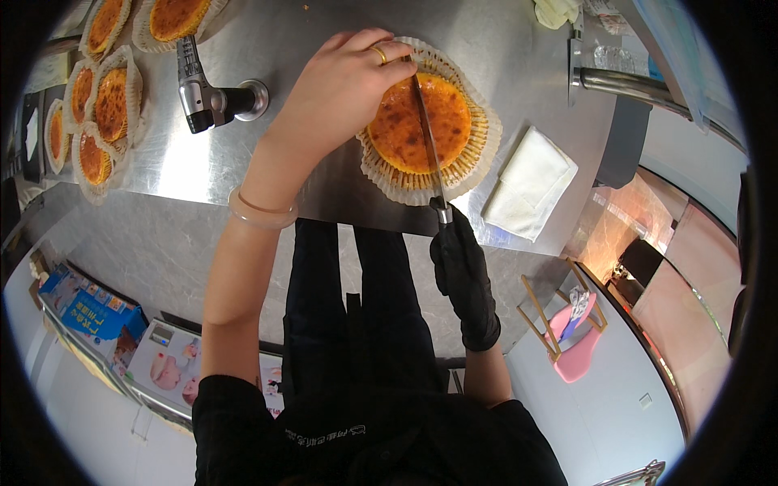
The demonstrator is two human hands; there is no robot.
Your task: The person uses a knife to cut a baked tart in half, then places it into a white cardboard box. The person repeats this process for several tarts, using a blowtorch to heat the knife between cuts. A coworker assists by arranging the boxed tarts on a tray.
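Observation:
A round, browned cake (395, 130) lies on its opened, pleated paper liner (477, 164) near the front edge of the steel table. Across its top runs the long blade of a knife (429, 136). My right hand (465, 273), in a black glove, grips the knife's handle at the table's edge. Bare, with a ring and a bangle, my left hand (358, 79) reaches over the cake's far left side. Its fingertips are at the far end of the blade, and their exact contact is partly hidden.
Several more cakes in paper liners (112, 103) stand at the left. A metal-and-black fixture (213, 100) rises from the steel table (328, 194). A folded white cloth (530, 182) lies at right; beyond it are a cleaver (574, 67) and a metal rail (632, 91). A pink chair (574, 352) stands behind.

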